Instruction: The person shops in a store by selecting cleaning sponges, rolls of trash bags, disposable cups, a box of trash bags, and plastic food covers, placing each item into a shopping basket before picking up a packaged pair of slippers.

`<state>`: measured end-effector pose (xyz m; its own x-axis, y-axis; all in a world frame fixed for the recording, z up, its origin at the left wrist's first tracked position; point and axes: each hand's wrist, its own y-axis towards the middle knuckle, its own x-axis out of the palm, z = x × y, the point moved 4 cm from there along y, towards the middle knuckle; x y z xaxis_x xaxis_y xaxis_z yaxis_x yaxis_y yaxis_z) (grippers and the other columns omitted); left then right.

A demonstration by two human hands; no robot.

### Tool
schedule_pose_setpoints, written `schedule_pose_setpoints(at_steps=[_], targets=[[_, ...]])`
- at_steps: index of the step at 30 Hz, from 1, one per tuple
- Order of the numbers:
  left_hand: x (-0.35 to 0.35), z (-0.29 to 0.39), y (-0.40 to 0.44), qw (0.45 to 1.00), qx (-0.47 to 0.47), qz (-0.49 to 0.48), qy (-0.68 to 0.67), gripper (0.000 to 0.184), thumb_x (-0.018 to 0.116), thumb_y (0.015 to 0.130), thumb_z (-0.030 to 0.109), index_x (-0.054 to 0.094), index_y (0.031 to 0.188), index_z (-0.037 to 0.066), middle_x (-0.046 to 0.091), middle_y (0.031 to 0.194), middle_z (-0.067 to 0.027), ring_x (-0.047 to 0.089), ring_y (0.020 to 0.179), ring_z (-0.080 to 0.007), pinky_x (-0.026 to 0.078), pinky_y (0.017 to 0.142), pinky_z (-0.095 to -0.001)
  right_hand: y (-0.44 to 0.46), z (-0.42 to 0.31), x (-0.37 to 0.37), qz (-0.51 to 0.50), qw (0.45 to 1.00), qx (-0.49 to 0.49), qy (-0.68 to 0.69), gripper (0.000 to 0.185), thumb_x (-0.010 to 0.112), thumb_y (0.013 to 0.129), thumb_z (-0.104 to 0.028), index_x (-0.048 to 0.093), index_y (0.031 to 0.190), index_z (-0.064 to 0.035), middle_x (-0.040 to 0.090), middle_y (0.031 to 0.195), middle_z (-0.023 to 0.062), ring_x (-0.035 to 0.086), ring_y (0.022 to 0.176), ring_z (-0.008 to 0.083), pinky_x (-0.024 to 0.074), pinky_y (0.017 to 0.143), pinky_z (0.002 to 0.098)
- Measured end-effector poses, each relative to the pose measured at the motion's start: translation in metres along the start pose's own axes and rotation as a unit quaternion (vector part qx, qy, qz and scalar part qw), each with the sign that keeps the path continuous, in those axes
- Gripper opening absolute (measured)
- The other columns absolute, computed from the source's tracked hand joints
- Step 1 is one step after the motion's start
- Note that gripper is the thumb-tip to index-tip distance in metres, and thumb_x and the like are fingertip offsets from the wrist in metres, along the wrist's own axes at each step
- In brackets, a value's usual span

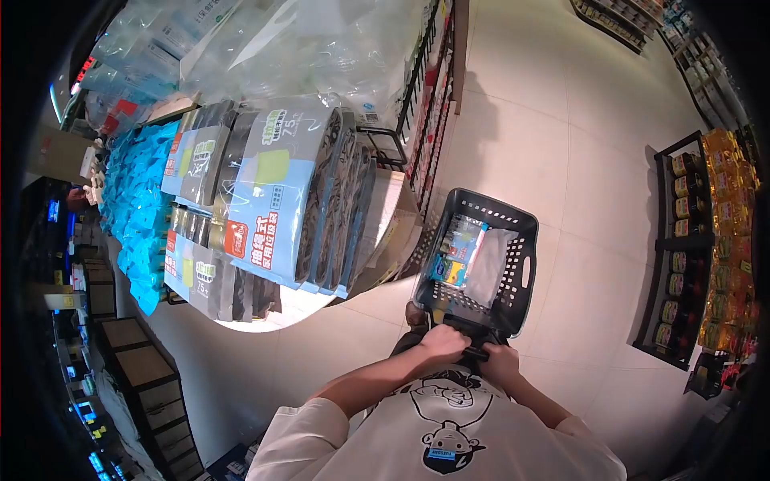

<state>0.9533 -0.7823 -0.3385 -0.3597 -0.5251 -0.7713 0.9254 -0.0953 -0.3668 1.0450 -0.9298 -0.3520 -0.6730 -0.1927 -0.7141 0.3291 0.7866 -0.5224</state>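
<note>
pale t-shirt [513,437] with a cartoon print fills the lower middle, worn by the person whose two forearms reach forward. the left hand [447,343] and the right hand [499,362] are both closed around the dark handle [475,351] at the near end of one black shopping basket [495,202], which has perforated walls. inside the basket are at least three things: one blue-and-yellow packet [449,271] toward the left wall, one clear-fronted pack [468,236] just beyond it, and one whitish, translucent bag [491,268] to their right.

to the left of the basket, a white surface [277,314] with a curved edge carries grey-and-blue packs [277,172] in several stacks, too overlapped to count. bright blue packets [140,208] lie heaped beyond them, also uncountable, and clear plastic bags [297,48] are piled above.

on the right, across the pale tiled floor [577,272], one black rack [691,242] holds dark jars [680,207] beside many golden packages [726,240].
</note>
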Motion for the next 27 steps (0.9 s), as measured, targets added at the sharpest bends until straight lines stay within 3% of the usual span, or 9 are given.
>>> schedule_pose_setpoints(at_steps=[2,5,8,11,12,15,19,21,27], targets=[[-0.017,-0.007,0.015,1.000,0.009,-0.011,0.021,0.021,0.071,0.076,0.027,0.070,0.085,0.009,0.072,0.076,-0.0148,0.072,0.075,-0.0323,0.057,0.069,-0.0439,0.006,0.002,-0.012,0.097,0.995,0.011,0.001,0.017,0.071,0.075,-0.028,0.069,0.081,-0.0124,0.069,0.071,0.0143,0.070,0.070,0.0347,0.0557,0.065,0.0465],[-0.039,-0.019,0.040,0.998,0.023,0.014,0.053,0.027,0.073,0.075,0.034,0.070,0.085,0.009,0.071,0.074,-0.0145,0.072,0.073,-0.0324,0.056,0.067,-0.0446,0.029,0.003,-0.039,0.124,0.991,0.048,-0.006,0.017,0.073,0.074,-0.028,0.070,0.079,-0.0117,0.069,0.071,0.0145,0.070,0.067,0.0348,0.0565,0.065,0.0460],[-0.074,-0.038,0.076,0.996,-0.038,0.024,0.080,0.023,0.074,0.072,0.032,0.074,0.082,0.011,0.072,0.076,-0.0132,0.072,0.077,-0.0314,0.057,0.069,-0.0430,0.064,0.011,-0.069,0.209,0.978,0.002,0.011,0.017,0.075,0.074,-0.026,0.071,0.077,-0.0096,0.069,0.070,0.0174,0.070,0.066,0.0368,0.0577,0.065,0.0467],[-0.096,-0.059,0.115,0.980,-0.061,0.142,0.125,0.013,0.071,0.067,0.026,0.073,0.072,0.014,0.070,0.071,-0.0100,0.070,0.071,-0.0286,0.052,0.070,-0.0411,0.105,0.026,-0.096,0.260,0.965,-0.008,-0.024,0.018,0.075,0.074,-0.024,0.068,0.079,-0.0080,0.069,0.070,0.0177,0.069,0.067,0.0369,0.0564,0.065,0.0480],[-0.104,-0.060,0.132,0.968,-0.082,0.165,0.170,0.010,0.070,0.069,0.025,0.072,0.069,0.015,0.070,0.072,-0.0067,0.067,0.079,-0.0270,0.048,0.078,-0.0420,0.117,0.034,-0.108,0.258,0.966,-0.013,-0.030,0.019,0.075,0.074,-0.024,0.068,0.079,-0.0079,0.069,0.070,0.0177,0.070,0.067,0.0368,0.0565,0.065,0.0477],[-0.120,-0.053,0.177,0.928,-0.201,0.269,0.162,0.012,0.065,0.077,0.016,0.071,0.088,0.014,0.066,0.095,-0.0073,0.055,0.105,-0.0282,0.038,0.096,-0.0482,0.145,0.057,-0.150,0.272,0.961,-0.048,-0.031,0.021,0.075,0.075,-0.026,0.067,0.079,-0.0076,0.069,0.071,0.0175,0.070,0.067,0.0363,0.0567,0.065,0.0470],[-0.140,-0.036,0.221,0.915,-0.241,0.296,0.128,0.025,0.063,0.081,0.012,0.064,0.105,0.012,0.058,0.107,-0.0118,0.051,0.113,-0.0313,0.032,0.107,-0.0524,0.188,0.099,-0.193,0.254,0.962,-0.084,-0.053,0.022,0.076,0.075,-0.027,0.069,0.084,-0.0075,0.071,0.076,0.0176,0.071,0.072,0.0361,0.0574,0.067,0.0469],[-0.140,-0.035,0.237,0.921,-0.196,0.311,0.130,0.032,0.061,0.083,0.012,0.058,0.114,0.011,0.054,0.111,-0.0140,0.049,0.117,-0.0335,0.023,0.116,-0.0557,0.199,0.115,-0.221,0.229,0.968,-0.082,-0.061,0.022,0.075,0.075,-0.027,0.071,0.086,-0.0087,0.071,0.077,0.0175,0.071,0.074,0.0362,0.0577,0.068,0.0468],[-0.155,-0.016,0.310,0.924,-0.300,0.212,0.107,0.057,0.062,0.079,0.011,0.047,0.134,0.007,0.048,0.129,-0.0189,0.043,0.128,-0.0370,0.019,0.117,-0.0627,0.236,0.167,-0.282,0.194,0.973,-0.068,-0.106,0.018,0.071,0.076,-0.025,0.075,0.087,-0.0115,0.073,0.084,0.0173,0.072,0.081,0.0363,0.0583,0.074,0.0465]])
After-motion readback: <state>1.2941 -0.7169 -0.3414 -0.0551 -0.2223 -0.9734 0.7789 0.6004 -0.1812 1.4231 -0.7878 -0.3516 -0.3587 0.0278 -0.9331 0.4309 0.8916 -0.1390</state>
